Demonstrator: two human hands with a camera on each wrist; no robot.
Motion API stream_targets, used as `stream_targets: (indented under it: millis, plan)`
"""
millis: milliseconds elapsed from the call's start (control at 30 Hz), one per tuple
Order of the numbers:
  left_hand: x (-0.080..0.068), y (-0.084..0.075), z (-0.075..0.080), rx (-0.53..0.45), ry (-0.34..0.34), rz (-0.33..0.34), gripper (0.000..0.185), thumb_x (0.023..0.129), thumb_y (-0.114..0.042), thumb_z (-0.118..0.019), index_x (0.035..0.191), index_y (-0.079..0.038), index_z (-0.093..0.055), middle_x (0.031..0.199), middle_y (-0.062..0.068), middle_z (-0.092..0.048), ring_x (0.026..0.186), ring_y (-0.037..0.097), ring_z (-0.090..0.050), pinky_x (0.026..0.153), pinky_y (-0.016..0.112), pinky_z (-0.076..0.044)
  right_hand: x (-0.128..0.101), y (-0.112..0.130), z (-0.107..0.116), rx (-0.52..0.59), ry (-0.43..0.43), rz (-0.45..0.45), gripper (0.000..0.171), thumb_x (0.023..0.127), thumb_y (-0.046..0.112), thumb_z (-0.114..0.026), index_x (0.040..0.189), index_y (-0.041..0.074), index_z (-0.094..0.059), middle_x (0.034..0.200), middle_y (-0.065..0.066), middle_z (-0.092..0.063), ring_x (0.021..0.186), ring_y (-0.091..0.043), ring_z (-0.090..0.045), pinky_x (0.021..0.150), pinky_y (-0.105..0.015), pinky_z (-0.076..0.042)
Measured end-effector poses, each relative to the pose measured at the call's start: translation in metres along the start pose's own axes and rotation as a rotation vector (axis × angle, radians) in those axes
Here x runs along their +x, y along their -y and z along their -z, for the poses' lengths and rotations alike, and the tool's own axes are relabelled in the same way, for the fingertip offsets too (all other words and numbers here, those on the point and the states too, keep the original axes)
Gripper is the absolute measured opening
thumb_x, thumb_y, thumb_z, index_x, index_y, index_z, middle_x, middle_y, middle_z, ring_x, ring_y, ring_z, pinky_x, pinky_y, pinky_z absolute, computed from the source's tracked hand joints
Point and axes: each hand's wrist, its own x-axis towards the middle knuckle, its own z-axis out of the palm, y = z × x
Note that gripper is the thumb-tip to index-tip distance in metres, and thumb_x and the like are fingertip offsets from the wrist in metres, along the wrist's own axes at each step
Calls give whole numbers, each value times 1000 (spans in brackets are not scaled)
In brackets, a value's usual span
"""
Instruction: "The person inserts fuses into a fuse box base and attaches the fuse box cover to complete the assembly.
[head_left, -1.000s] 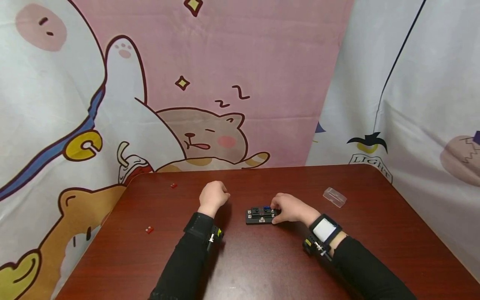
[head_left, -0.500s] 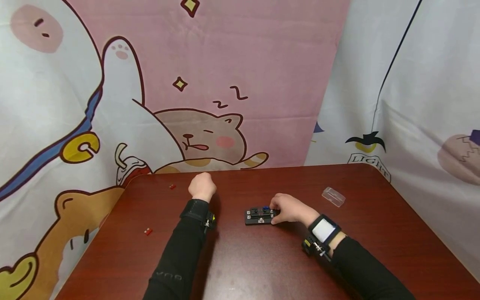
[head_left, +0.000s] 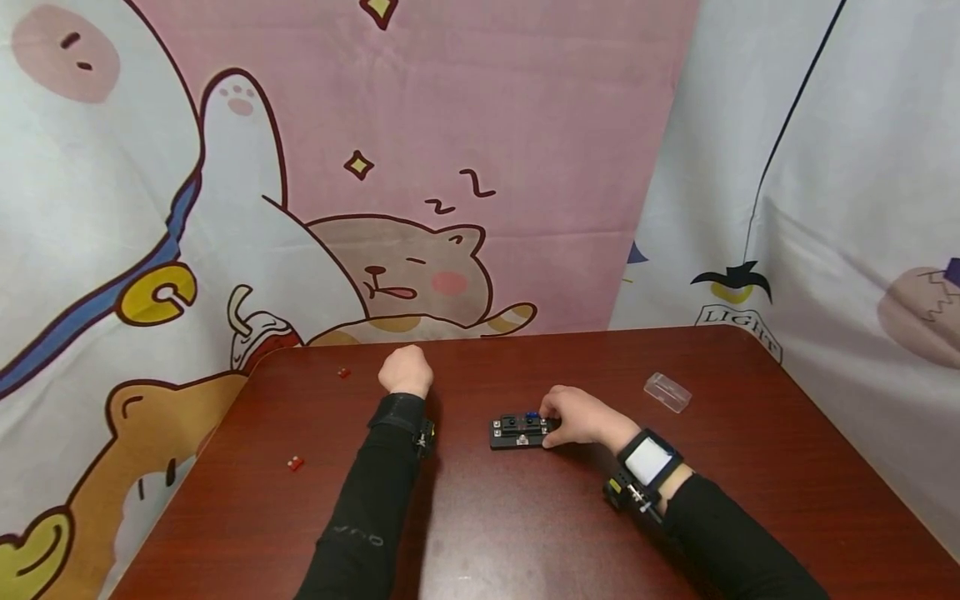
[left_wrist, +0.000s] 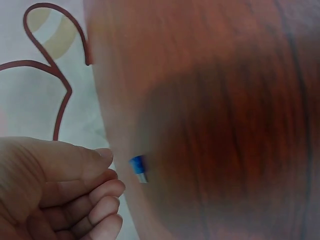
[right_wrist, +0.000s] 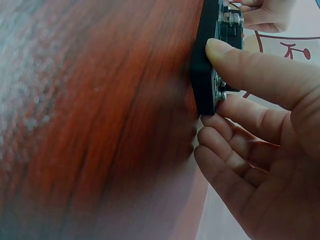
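The right hand (head_left: pixel 576 417) holds the black fuse block (head_left: pixel 517 432) near the middle of the table (head_left: pixel 750 467), thumb on its top face and fingers against its right end. The block lies flat; a blue fuse (head_left: pixel 532 414) sits at its far edge.

The left hand (head_left: pixel 406 370) is near the table's far edge, fingers curled with nothing between them, hovering just beside a small blue fuse (left_wrist: pixel 138 169) that lies loose on the wood (visible in the left wrist view only).

Two red fuses lie apart toward the left edge, one far (head_left: pixel 343 372), one nearer (head_left: pixel 296 462). A clear cover (head_left: pixel 667 392) rests toward the far right corner.

Risk, in my judgement: the loose blue fuse is small and close to the far edge; a clumsy pinch could flick it off the table. The block could skid if the right hand's grip relaxes.
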Motion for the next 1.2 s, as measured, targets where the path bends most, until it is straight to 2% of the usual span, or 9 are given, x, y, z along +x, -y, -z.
stream_targets:
  millis: [100,267,700,1200]
  plan:
    - [0,1,-4,5,7,6,19,90,-8,-64,105,-4,-75,105,17,-70,90,33,-66,72,49,-54,0,-1,0,2,2,2,34,71,23,-89,96,9,-69,91,3,-57,84,-15,-55,79,-37,-48]
    - [0,4,-10,11,0,-24,18,90,-6,-64,103,-5,-75,103,17,-70,89,33,-67,71,50,-54,0,-1,-1,2,1,2,34,71,23,-89,95,9,-69,92,3,-57,84,-15,-55,80,-37,-48]
    - [3,7,-16,11,-19,-54,14,90,-3,-64,98,-3,-76,97,17,-70,84,33,-67,67,48,-55,0,0,0,6,6,-14,34,72,23,-89,96,10,-69,92,3,-57,84,-15,-54,81,-38,-48]
    - [4,8,-16,28,-26,-59,15,89,-4,-65,99,-4,-76,98,18,-70,84,34,-67,66,49,-55,0,0,-1,1,4,-8,34,72,22,-89,96,10,-69,91,3,-56,83,-15,-54,80,-38,-48]
